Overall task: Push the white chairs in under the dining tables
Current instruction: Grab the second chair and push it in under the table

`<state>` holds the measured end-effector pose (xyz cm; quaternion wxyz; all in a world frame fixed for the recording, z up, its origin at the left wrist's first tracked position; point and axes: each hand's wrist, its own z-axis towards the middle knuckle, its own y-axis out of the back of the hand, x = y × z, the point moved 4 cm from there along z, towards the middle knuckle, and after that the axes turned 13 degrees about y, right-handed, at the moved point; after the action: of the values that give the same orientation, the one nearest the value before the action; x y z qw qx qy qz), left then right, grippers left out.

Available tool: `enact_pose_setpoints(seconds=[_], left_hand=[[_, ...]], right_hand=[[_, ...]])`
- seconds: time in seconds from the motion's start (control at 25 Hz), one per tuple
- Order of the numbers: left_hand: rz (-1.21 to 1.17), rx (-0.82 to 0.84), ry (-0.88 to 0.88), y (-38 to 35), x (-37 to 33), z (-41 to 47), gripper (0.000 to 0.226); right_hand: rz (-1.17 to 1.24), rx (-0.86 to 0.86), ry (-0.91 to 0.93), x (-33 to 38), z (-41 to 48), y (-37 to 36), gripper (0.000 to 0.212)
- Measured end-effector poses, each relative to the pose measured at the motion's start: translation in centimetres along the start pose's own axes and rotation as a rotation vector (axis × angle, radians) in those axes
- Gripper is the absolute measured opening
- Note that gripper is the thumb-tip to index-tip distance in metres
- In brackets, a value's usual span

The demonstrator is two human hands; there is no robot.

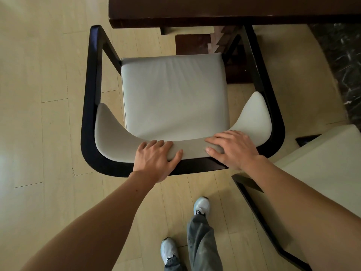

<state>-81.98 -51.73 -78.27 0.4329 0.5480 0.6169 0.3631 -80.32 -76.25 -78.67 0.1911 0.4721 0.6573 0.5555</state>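
A white chair [173, 94] with a dark curved frame fills the middle of the head view, its seat facing the dark brown dining table [224, 10] at the top. The front tips of its arms reach just under the table edge, while the seat is still out in the open. My left hand [154, 159] grips the padded top of the backrest, fingers over the front and thumb hooked round. My right hand [232, 147] rests on the same backrest to the right, fingers curled over it.
A second white chair [316, 167] with a dark frame stands at the right, close to my right forearm. The table's dark pedestal [197, 44] shows beyond the seat. Dark marble flooring [343, 61] borders the pale floor at right. My feet [201, 206] are behind the chair.
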Motion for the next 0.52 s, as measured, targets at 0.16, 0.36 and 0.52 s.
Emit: enact_pose_setpoints(seconds=[0.16, 0.36, 0.52], left_hand=[[0.027, 0.013, 0.005, 0.12, -0.19, -0.15, 0.072], [0.046, 0.011, 0.010, 0.15, -0.39, -0.23, 0.074], [0.042, -0.020, 0.017, 0.17, -0.57, -0.44, 0.075]], right_hand=[[0.008, 0.003, -0.003, -0.05, 0.00, -0.02, 0.069], [0.011, -0.001, 0.004, -0.27, 0.07, -0.03, 0.071], [0.012, -0.003, 0.012, -0.41, 0.21, -0.09, 0.074]])
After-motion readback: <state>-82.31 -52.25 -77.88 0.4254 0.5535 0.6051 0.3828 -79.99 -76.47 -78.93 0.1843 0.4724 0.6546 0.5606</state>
